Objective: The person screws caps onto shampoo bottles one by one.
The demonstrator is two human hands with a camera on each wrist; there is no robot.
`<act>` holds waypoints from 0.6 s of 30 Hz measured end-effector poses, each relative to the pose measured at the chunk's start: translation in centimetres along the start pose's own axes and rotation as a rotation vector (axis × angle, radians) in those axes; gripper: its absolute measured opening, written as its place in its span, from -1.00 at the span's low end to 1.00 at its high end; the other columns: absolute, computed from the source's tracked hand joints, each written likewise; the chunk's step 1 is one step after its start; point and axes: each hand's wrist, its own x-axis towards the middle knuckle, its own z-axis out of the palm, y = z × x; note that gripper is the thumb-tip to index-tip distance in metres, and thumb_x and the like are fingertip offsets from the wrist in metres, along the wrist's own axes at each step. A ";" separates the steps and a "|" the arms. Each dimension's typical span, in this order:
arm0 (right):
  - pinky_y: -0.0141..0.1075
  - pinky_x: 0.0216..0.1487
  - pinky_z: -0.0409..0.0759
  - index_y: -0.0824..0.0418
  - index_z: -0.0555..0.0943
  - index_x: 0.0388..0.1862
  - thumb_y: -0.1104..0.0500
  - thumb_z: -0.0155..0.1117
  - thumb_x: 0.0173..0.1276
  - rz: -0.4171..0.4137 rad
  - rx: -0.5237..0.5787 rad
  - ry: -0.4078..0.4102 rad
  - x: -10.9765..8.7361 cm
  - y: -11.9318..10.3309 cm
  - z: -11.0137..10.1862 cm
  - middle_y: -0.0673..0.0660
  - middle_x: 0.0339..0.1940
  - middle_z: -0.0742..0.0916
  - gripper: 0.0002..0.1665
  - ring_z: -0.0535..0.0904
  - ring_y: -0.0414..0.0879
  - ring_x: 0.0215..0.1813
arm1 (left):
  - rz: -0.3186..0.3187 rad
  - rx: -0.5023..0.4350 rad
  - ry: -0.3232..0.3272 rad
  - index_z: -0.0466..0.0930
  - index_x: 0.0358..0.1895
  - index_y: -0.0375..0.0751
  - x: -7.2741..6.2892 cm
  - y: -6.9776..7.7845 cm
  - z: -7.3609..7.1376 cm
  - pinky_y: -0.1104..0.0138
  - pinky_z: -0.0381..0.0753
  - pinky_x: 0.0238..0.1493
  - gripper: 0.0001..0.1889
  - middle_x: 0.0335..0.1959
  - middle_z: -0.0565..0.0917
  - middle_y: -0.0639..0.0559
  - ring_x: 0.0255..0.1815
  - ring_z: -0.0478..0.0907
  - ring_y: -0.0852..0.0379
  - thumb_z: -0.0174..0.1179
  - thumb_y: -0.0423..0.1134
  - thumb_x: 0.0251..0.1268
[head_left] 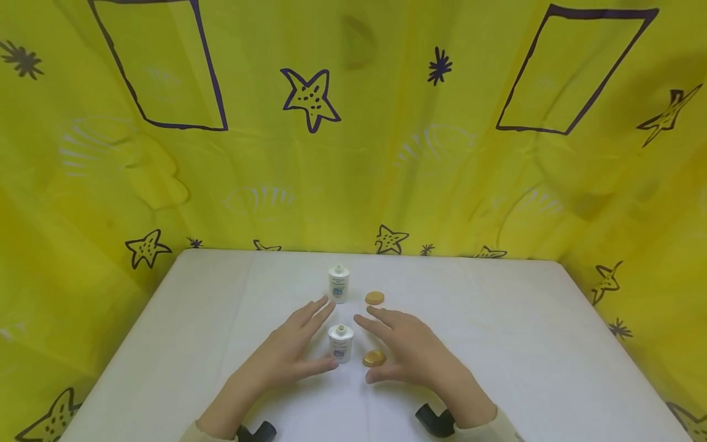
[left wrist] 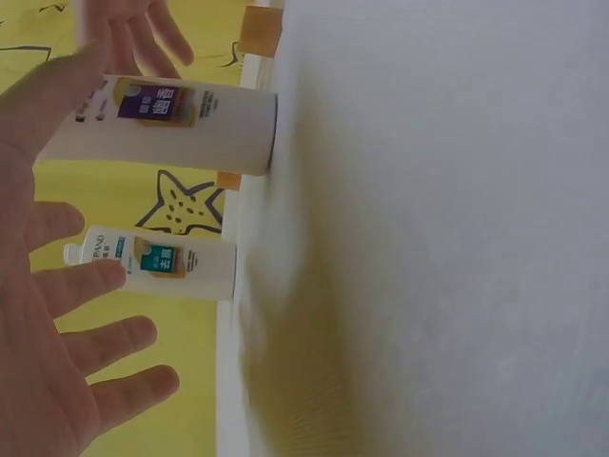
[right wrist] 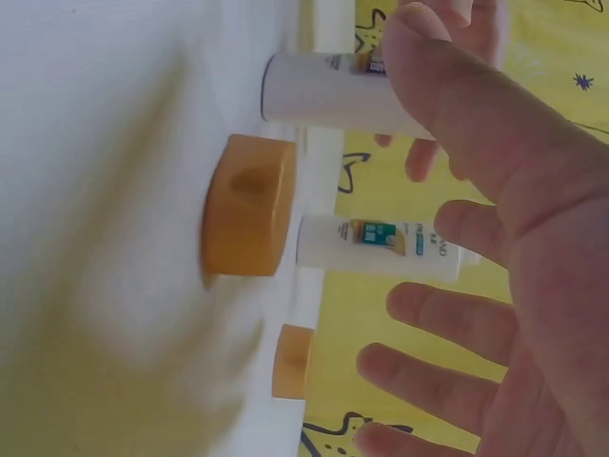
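Two white shampoo-style bottles stand upright without caps, one behind the other. The near bottle (head_left: 340,345) has a purple label patch (left wrist: 157,103); the far bottle (head_left: 339,285) has a green one (left wrist: 162,257). To their right lie two gold caps, a near cap (head_left: 374,358) and a far cap (head_left: 375,298). My left hand (head_left: 295,347) is spread just left of the near bottle, its fingers reaching toward the far one. My right hand (head_left: 411,347) is spread beside the near cap, fingertips pointing at the bottles. Neither hand grips anything.
A white-covered table (head_left: 221,294) carries the bottles and caps. Behind it hangs a yellow curtain (head_left: 353,166) with drawn stars and shells. Black curved wrist pieces show under the left wrist (head_left: 264,431) and the right wrist (head_left: 433,421).
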 end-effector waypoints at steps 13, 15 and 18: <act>-0.23 -0.03 0.61 -0.07 0.68 0.15 -0.06 0.61 0.00 0.017 0.036 -0.177 0.3 -0.6 0.3 -0.13 -0.03 0.73 -0.34 0.60 -0.21 -0.07 | 0.028 -0.325 0.075 0.30 0.48 0.11 0.5 0.6 1.8 0.02 0.45 0.33 -0.35 0.40 0.49 0.06 0.42 0.40 0.10 0.27 0.03 0.36; -0.26 -0.05 0.60 -0.08 0.69 0.13 -0.02 0.62 0.00 0.032 0.048 -0.217 0.4 -0.7 0.4 -0.15 -0.07 0.73 -0.37 0.58 -0.24 -0.10 | 0.028 -0.385 0.056 0.33 0.46 0.04 0.6 0.7 2.0 0.02 0.51 0.28 -0.38 0.37 0.51 -0.01 0.39 0.43 0.08 0.27 -0.03 0.37; -0.31 -0.10 0.59 -0.09 0.70 0.11 0.01 0.62 0.01 0.043 0.060 -0.244 0.5 -0.7 0.5 -0.18 -0.14 0.72 -0.40 0.53 -0.29 -0.18 | 0.024 -0.426 0.035 0.36 0.43 -0.06 0.8 0.9 2.2 0.02 0.56 0.21 -0.42 0.35 0.53 -0.05 0.34 0.48 0.03 0.24 -0.07 0.39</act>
